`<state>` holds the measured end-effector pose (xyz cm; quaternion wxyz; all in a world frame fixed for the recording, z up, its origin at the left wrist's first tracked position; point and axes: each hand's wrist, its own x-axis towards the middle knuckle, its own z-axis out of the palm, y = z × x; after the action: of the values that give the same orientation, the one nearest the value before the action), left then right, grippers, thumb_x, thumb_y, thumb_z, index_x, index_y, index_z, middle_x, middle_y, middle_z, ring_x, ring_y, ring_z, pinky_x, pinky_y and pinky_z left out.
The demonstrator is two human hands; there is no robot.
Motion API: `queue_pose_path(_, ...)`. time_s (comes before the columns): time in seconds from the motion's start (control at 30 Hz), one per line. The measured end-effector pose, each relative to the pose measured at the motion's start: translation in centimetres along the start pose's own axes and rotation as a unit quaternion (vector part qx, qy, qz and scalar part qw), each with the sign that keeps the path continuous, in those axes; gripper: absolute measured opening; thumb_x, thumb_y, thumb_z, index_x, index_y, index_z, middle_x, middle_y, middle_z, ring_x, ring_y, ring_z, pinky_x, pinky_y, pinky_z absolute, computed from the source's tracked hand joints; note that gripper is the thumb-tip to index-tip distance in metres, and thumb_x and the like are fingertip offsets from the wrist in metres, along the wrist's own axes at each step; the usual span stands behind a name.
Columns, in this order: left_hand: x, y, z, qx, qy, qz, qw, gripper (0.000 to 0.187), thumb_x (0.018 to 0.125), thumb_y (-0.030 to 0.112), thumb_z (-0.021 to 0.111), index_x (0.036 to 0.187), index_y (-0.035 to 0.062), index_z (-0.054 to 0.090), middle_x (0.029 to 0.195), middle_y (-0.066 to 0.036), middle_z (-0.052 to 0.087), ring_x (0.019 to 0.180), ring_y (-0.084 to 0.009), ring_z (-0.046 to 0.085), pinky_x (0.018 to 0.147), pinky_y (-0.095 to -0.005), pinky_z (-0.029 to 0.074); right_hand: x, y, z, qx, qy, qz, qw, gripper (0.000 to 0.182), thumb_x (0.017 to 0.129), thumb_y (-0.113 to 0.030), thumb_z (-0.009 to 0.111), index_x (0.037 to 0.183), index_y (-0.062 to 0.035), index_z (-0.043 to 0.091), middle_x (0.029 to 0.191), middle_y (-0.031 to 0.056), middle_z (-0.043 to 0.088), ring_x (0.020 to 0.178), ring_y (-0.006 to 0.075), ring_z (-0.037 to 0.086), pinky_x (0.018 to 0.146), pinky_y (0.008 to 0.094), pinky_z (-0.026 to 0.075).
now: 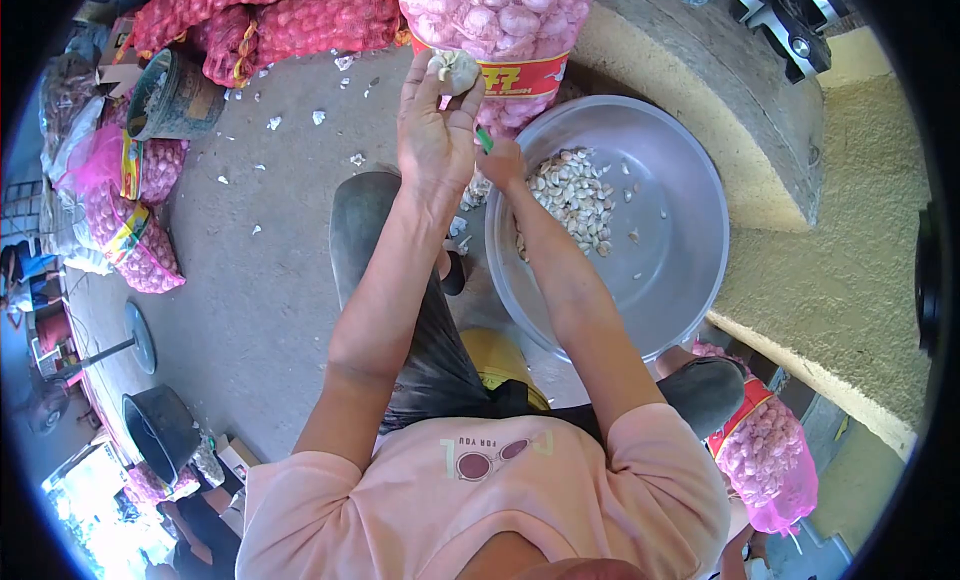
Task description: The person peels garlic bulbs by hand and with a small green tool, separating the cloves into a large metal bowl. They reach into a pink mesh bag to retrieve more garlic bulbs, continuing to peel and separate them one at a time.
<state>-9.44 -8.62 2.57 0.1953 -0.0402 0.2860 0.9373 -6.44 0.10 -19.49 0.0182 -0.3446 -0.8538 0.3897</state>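
Note:
A whole garlic bulb (pixel 457 72) rests in the fingers of my left hand (pixel 430 130), raised palm up with the fingers curled round it. Close below and to the right, my right hand (pixel 500 163) is closed round a small green-handled tool (pixel 484 139); the rest of the tool is hidden. My right forearm passes over the rim of a wide grey basin (pixel 680 250). Loose garlic cloves (pixel 575 195) lie heaped in the basin's left half, with a few scattered across its bottom.
A pink mesh sack of garlic (pixel 510 10) stands just beyond my hands. Red mesh sacks (pixel 330 18) lie at the far left, near a dark bucket (pixel 175 100). A concrete ledge (pixel 690 70) curves behind the basin. Another garlic sack (pixel 765 445) sits at my right.

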Motion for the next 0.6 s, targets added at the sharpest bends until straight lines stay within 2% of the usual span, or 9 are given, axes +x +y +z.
queue_pose_path(0.13, 0.2, -0.2, -0.1, -0.029, -0.011, -0.011, 0.999, 0.039, 0.093, 0.010, 0.053, 0.129, -0.0007, 0.041, 0.121, -0.017, 0.049, 0.112, -0.0307, 0.053, 0.102, -0.0461, 0.044, 0.5, -0.2, -1.7, 0.044, -0.036, -0.032, 0.998, 0.035, 0.075, -0.031, 0.063, 0.092, -0.0010, 0.067, 0.093, 0.0261, 0.065, 0.093, 0.0416, 0.062, 0.083, 0.0468, 0.048)
queue_pose_path(0.23, 0.5, -0.1, -0.3, -0.031, -0.015, -0.012, 0.999, 0.036, 0.092, 0.011, 0.056, 0.124, -0.0006, 0.045, 0.116, -0.015, 0.051, 0.106, -0.0278, 0.055, 0.100, -0.0441, 0.045, -0.1, -2.2, -3.7, 0.143, 0.001, -0.088, 0.986, 0.039, 0.081, -0.038, 0.064, 0.090, -0.0001, 0.066, 0.077, 0.0194, 0.066, 0.080, 0.0346, 0.065, 0.073, 0.0425, 0.050)
queue_pose_path(0.3, 0.4, -0.4, -0.3, -0.029, -0.014, -0.011, 0.999, 0.031, 0.091, 0.011, 0.056, 0.120, -0.0002, 0.048, 0.112, -0.013, 0.054, 0.102, -0.0254, 0.057, 0.099, -0.0425, 0.046, -1.0, -4.3, -6.3, 0.365, 0.024, -0.069, 0.928, 0.044, 0.092, -0.041, 0.055, 0.094, 0.0016, 0.063, 0.070, 0.0089, 0.061, 0.067, 0.0223, 0.061, 0.063, 0.0355, 0.048)
queue_pose_path(0.33, 0.3, -0.4, -0.2, -0.023, -0.021, -0.001, 1.000, 0.024, 0.091, 0.010, 0.056, 0.113, 0.0015, 0.051, 0.106, -0.011, 0.056, 0.098, -0.0229, 0.058, 0.095, -0.0400, 0.047, -2.1, -5.6, -8.4, 0.364, 0.024, -0.068, 0.929, 0.044, 0.092, -0.041, 0.055, 0.094, 0.0016, 0.063, 0.070, 0.0089, 0.061, 0.067, 0.0223, 0.061, 0.063, 0.0355, 0.048)
queue_pose_path(0.4, 0.2, -0.6, 0.0, -0.017, -0.029, 0.010, 0.999, 0.017, 0.091, 0.010, 0.055, 0.106, 0.0032, 0.054, 0.101, -0.008, 0.058, 0.094, -0.0203, 0.058, 0.092, -0.0376, 0.049, -4.3, -8.1, -12.7, 0.506, -0.021, -0.067, 0.860, 0.046, 0.099, -0.041, 0.043, 0.100, 0.0019, 0.060, 0.073, 0.0011, 0.056, 0.064, 0.0131, 0.051, 0.058, 0.0297, 0.044)
queue_pose_path(0.43, 0.2, -0.8, 0.0, -0.002, -0.037, 0.015, 0.999, 0.012, 0.092, 0.012, 0.054, 0.101, 0.0049, 0.055, 0.097, -0.007, 0.060, 0.093, -0.0184, 0.058, 0.088, -0.0350, 0.048, -4.7, -8.8, -13.7, 0.506, -0.019, -0.067, 0.860, 0.046, 0.099, -0.041, 0.043, 0.100, 0.0019, 0.060, 0.073, 0.0011, 0.056, 0.064, 0.0131, 0.051, 0.058, 0.0297, 0.044)
queue_pose_path(0.5, 0.3, -1.1, 0.0, 0.013, -0.046, 0.020, 0.999, 0.008, 0.092, 0.013, 0.053, 0.096, 0.0067, 0.056, 0.093, -0.005, 0.061, 0.091, -0.0164, 0.058, 0.085, -0.0324, 0.048, -5.2, -9.7, -15.3, 0.447, -0.085, -0.166, 0.875, 0.043, 0.100, -0.037, 0.041, 0.112, 0.0013, 0.057, 0.084, 0.0026, 0.060, 0.073, 0.0126, 0.054, 0.066, 0.0286, 0.046)
queue_pose_path(0.53, 0.3, -1.1, 0.1, 0.030, -0.057, 0.027, 0.998, 0.009, 0.093, 0.014, 0.052, 0.096, 0.0069, 0.055, 0.093, -0.005, 0.061, 0.090, -0.0157, 0.058, 0.083, -0.0310, 0.047, -5.8, -10.5, -16.0, 0.448, -0.084, -0.165, 0.875, 0.043, 0.100, -0.037, 0.041, 0.112, 0.0013, 0.057, 0.084, 0.0026, 0.060, 0.073, 0.0126, 0.054, 0.066, 0.0286, 0.046)
queue_pose_path(0.6, 0.1, -0.9, 0.5, 0.047, -0.069, 0.035, 0.996, 0.010, 0.093, 0.016, 0.050, 0.096, 0.0071, 0.055, 0.093, -0.005, 0.061, 0.089, -0.0150, 0.058, 0.082, -0.0296, 0.047, -6.7, -12.1, -16.9, 0.366, -0.047, -0.278, 0.887, 0.045, 0.100, -0.037, 0.041, 0.119, 0.0009, 0.056, 0.092, 0.0038, 0.061, 0.085, 0.0104, 0.054, 0.076, 0.0269, 0.046)
